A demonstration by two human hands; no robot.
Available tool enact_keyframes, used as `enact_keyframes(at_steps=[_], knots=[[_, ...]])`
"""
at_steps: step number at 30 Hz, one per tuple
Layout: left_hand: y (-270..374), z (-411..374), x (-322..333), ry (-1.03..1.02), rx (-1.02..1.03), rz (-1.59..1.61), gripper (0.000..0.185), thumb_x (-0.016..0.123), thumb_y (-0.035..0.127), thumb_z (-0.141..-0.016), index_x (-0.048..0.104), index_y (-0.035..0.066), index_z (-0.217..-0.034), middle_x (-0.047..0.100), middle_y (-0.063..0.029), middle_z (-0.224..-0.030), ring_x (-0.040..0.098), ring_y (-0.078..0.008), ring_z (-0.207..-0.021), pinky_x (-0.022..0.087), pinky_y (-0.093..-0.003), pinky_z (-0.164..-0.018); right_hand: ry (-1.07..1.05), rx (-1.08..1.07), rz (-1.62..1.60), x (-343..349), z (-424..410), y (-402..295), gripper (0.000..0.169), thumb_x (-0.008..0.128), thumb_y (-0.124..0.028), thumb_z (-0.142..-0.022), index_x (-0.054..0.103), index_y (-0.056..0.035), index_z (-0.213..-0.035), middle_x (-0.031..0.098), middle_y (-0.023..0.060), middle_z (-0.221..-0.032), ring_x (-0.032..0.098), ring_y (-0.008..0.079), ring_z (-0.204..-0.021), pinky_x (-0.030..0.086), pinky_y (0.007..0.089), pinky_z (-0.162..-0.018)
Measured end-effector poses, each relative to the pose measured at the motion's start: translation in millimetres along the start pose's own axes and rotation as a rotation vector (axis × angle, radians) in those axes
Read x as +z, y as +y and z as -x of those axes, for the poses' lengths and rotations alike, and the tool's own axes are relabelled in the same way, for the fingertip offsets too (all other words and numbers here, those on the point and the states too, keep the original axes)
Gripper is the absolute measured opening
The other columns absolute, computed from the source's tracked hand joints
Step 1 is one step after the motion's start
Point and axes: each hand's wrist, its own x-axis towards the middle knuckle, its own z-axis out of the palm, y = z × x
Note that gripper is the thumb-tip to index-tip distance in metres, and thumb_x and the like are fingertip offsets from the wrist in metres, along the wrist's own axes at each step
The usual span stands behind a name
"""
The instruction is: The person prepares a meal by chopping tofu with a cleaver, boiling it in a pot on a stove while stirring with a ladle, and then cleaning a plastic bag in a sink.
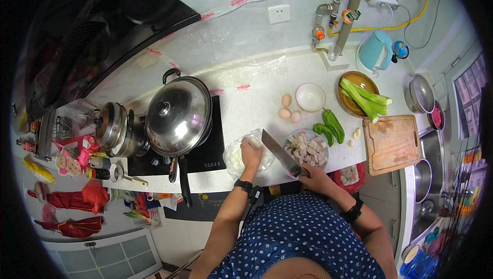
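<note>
My left hand [252,156] grips a small pale piece of food [254,142], its exact kind unclear. Beneath it a clear plastic bag [232,159] with whitish contents lies on the counter. My right hand [316,180] is closed around the handle of a kitchen cleaver [280,152]. The blade slants up and left, its tip close to my left hand. Partly behind the cleaver is a plate [327,152] heaped with pale pinkish-grey cubes [306,148]. Two green peppers [333,126] lie just beyond the plate.
Several eggs [286,101] sit by a white bowl [310,98]. Garlic cloves [351,143] lie near a wooden cutting board [392,144]. Celery-like green stalks [364,96] rest across a brown bowl [346,106]. Left, a lidded wok [179,113] stands on the black cooktop [215,148], its handle jutting past the counter edge.
</note>
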Motion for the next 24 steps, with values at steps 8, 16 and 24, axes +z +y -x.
enact_keyframes(at_steps=[8, 16, 24], knots=[[-39.0, -20.1, 3.0, -0.095, -0.083, 0.127, 0.075, 0.078, 0.012, -0.069, 0.039, -0.002, -0.131, 0.06, -0.021, -0.113, 0.062, -0.034, -0.096, 0.05, -0.0367, -0.086, -0.097, 0.092, 0.035, 7.7, -16.2, -12.7, 0.03, 0.058, -0.02, -0.083, 0.053, -0.0001, -0.105, 0.062, 0.02, -0.083, 0.063, 0.033, -0.079, 0.047, 0.0416, -0.07], [-53.2, -29.9, -25.3, -0.42, -0.558, 0.83, 0.053, 0.068, 0.002, -0.079, 0.045, 0.008, -0.127, 0.064, -0.0068, -0.096, 0.062, -0.0171, -0.071, 0.053, -0.032, -0.061, -0.081, 0.087, -0.015, 10.0, -20.8, -25.5, 0.031, 0.058, -0.02, -0.084, 0.05, 0.0009, -0.105, 0.062, 0.0207, -0.082, 0.063, 0.0298, -0.069, 0.048, 0.04, -0.064], [-33.5, 1.6, -70.1, -0.652, -0.471, 1.283, 0.036, 0.057, 0.013, -0.089, 0.051, 0.01, -0.124, 0.063, -0.0061, -0.106, 0.061, -0.0192, -0.096, 0.05, -0.0374, -0.081, -0.048, 0.033, -0.061, 6.2, -9.6, -23.3, 0.036, 0.06, -0.02, -0.084, 0.052, -0.0014, -0.114, 0.061, 0.0179, -0.083, 0.061, 0.027, -0.075, 0.047, 0.0376, -0.068]])
